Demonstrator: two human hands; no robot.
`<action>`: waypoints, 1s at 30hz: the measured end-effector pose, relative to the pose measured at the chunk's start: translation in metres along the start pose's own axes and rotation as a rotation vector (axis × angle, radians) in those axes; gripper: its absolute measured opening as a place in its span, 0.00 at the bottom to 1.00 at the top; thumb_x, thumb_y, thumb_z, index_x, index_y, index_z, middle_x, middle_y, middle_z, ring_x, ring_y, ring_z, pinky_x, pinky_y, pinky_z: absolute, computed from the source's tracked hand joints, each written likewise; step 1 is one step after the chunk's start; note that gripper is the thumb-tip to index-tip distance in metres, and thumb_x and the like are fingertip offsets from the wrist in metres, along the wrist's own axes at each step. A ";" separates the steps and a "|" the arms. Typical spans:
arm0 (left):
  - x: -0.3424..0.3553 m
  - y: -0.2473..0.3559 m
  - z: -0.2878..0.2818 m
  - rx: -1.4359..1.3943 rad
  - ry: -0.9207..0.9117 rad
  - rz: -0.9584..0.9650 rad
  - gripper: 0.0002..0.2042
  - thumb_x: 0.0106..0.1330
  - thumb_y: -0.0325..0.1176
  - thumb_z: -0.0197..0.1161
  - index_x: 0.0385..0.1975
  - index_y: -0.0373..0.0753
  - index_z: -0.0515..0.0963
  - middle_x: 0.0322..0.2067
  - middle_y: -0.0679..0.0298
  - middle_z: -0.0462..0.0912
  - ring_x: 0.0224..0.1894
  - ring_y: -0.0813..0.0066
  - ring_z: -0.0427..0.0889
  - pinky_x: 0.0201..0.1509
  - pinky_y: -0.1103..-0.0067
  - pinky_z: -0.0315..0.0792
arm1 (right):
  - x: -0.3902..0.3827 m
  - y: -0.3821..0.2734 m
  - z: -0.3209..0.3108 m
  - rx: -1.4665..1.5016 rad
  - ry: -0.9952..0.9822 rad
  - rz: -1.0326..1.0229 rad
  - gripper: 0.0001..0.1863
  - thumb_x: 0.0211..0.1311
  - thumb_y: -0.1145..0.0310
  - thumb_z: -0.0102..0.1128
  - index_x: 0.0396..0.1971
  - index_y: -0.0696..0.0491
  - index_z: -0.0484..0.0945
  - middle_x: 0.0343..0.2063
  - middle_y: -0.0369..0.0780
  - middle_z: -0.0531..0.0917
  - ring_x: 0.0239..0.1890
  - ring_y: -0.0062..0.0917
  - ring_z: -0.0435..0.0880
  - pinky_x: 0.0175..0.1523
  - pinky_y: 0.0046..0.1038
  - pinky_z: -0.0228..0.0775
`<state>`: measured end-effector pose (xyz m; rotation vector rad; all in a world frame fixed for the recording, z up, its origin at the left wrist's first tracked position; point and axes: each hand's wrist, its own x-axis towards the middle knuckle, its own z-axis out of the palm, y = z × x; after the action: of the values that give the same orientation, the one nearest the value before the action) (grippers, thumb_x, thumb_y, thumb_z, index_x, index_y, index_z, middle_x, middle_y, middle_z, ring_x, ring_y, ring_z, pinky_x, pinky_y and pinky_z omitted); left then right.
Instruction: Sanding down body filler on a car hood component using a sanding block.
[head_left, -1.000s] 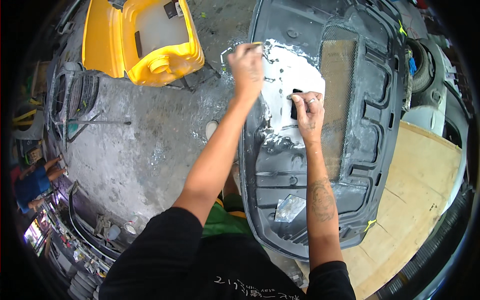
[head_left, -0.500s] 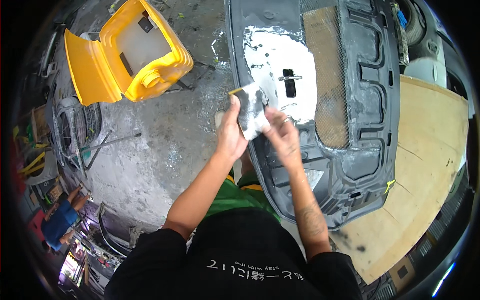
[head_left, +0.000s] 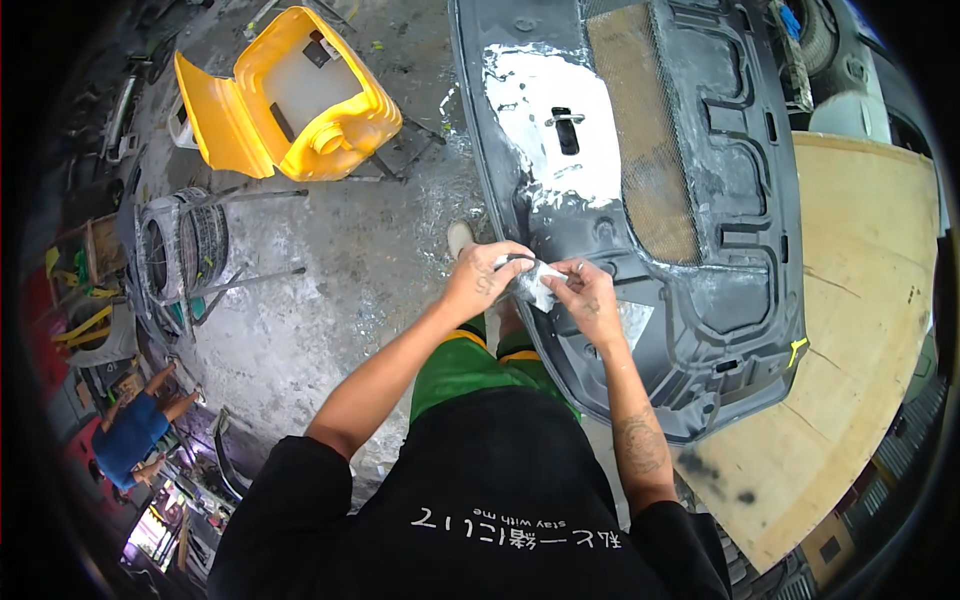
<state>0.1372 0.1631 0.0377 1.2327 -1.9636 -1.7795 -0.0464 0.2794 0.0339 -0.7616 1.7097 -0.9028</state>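
Note:
A small sheet of sandpaper [head_left: 537, 287], dark with white smears, is pinched between my two hands. My left hand [head_left: 478, 284] grips its left side with thumb and fingers. On the other side my right hand [head_left: 592, 303], with a ring on one finger, pinches its edge. Both hands are over the near left edge of a dark grey car hood [head_left: 720, 200]. A glossy white patch [head_left: 585, 95] covers part of the hood, around a slot with a metal latch bar. A pale grey, pointed piece [head_left: 635, 325] lies on the hood beside my right hand.
A yellow cut-open jerrycan [head_left: 380, 120] with cloudy liquid rests on a stand at left. Plywood [head_left: 860, 290] lies right of the hood. A metal frame with tires [head_left: 190, 240] stands left; another person in blue [head_left: 130, 440] is at lower left.
Both hands have come down closer to my body with the sandpaper. My left hand now holds it from above rather than supporting it from below. The view has shifted slightly.

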 end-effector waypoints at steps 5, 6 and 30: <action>-0.026 0.006 0.045 -0.088 0.208 -0.011 0.11 0.68 0.34 0.69 0.45 0.37 0.86 0.28 0.53 0.88 0.31 0.67 0.86 0.42 0.73 0.77 | -0.016 0.011 0.005 -0.208 0.256 -0.137 0.08 0.59 0.74 0.71 0.37 0.60 0.86 0.18 0.37 0.79 0.19 0.21 0.74 0.28 0.28 0.68; -0.032 0.003 0.047 -0.140 0.215 -0.040 0.11 0.68 0.34 0.68 0.46 0.36 0.86 0.29 0.59 0.88 0.31 0.74 0.84 0.40 0.75 0.76 | -0.018 0.014 0.005 -0.170 0.265 -0.098 0.08 0.60 0.73 0.71 0.37 0.60 0.86 0.18 0.38 0.80 0.20 0.20 0.76 0.28 0.29 0.70; -0.091 0.018 0.077 -0.614 0.046 -0.097 0.16 0.75 0.39 0.63 0.56 0.37 0.81 0.51 0.64 0.78 0.56 0.73 0.77 0.63 0.77 0.68 | -0.099 0.029 -0.008 0.561 -0.183 -0.016 0.30 0.62 0.66 0.75 0.61 0.63 0.75 0.53 0.47 0.83 0.50 0.26 0.85 0.57 0.28 0.77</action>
<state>0.1355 0.2796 0.0683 1.1399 -1.1920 -2.1430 -0.0280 0.3783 0.0589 -0.4605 1.2043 -1.2123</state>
